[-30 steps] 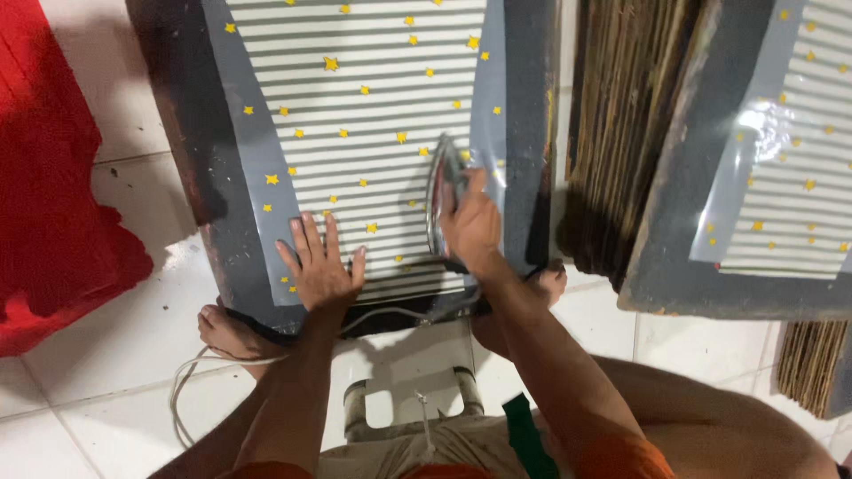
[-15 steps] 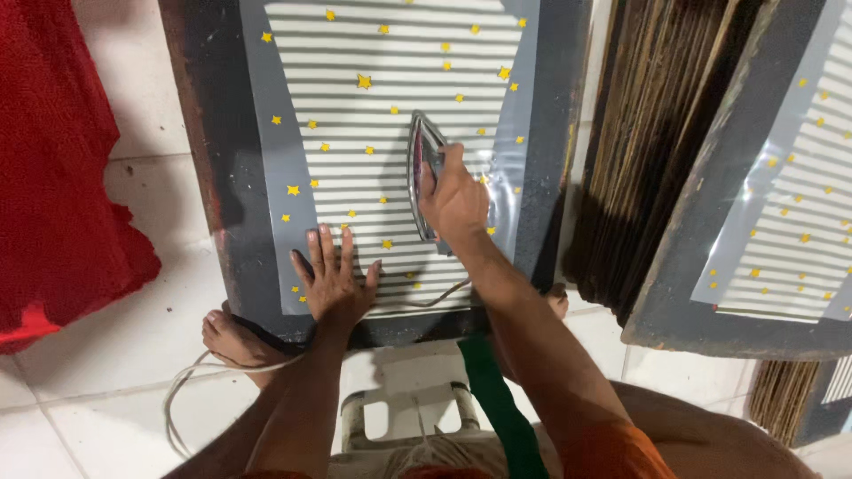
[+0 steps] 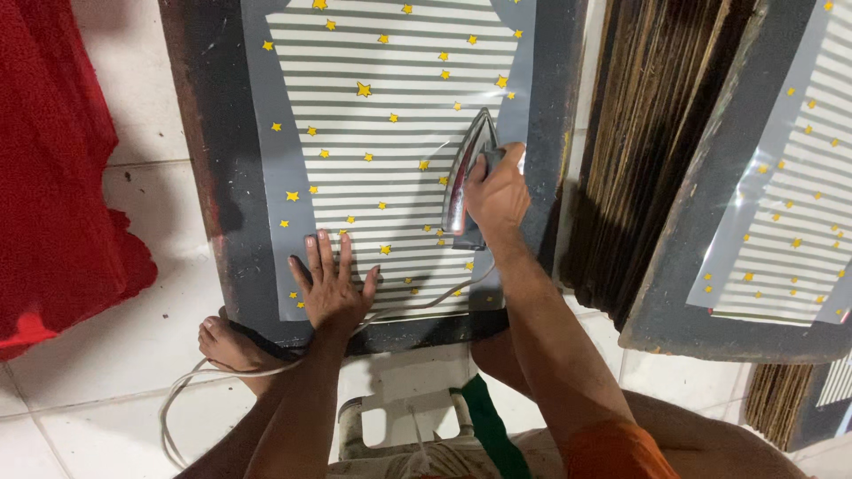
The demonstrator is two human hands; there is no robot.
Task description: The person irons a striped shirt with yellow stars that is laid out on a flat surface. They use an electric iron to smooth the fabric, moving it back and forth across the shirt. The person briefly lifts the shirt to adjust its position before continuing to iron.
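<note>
A striped sheet with yellow stars [image 3: 382, 106] lies under clear film on a dark board [image 3: 204, 177] in front of me. My right hand [image 3: 499, 191] grips the handle of a metal clothes iron [image 3: 469, 168], which rests on the sheet's right side. My left hand [image 3: 328, 282] lies flat with fingers spread on the sheet's lower left part, pressing it down. The iron's white cord [image 3: 186, 399] trails off the board's near edge to the floor.
A red cloth [image 3: 53, 168] lies on the white tiled floor at left. A stack of dark boards [image 3: 639, 151] stands on edge at right, beside another board with a striped starred sheet [image 3: 790, 204]. My bare foot [image 3: 232, 348] and a white stool [image 3: 399, 417] are below.
My right hand has slid the iron to the right and a little away from me across the sheet. My left hand stays flat on the lower left part.
</note>
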